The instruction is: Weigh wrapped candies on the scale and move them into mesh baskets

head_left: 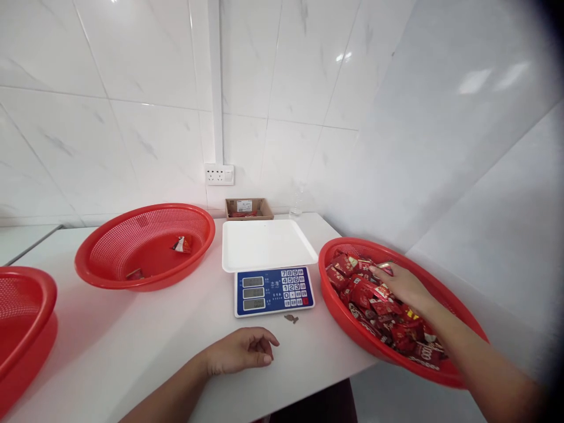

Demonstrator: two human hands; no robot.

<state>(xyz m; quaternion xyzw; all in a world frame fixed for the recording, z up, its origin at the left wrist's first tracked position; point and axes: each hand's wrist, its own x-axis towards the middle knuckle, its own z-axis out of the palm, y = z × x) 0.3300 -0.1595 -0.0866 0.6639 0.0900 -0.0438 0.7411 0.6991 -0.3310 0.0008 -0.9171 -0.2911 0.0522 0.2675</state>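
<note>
My right hand (403, 285) reaches into the red basket (440, 288) on the right, its fingers down on a heap of red wrapped packets (379, 311); a packet with a shiny edge (384, 266) lies at its fingertips, and I cannot tell whether it is held. My left hand (244, 349) rests on the white table in front of the scale (273, 291), fingers loosely curled, holding nothing. The scale's white tray (267, 244) is bare. A small dark scrap (291, 318) lies on the table between my left hand and the scale.
A second red basket (106, 267) at the left holds two loose packets (181, 244). Part of a third red basket (22, 311) shows at the far left. A small cardboard box (249, 208) and a wall socket (219, 174) sit behind the scale. Tiled walls close in the corner.
</note>
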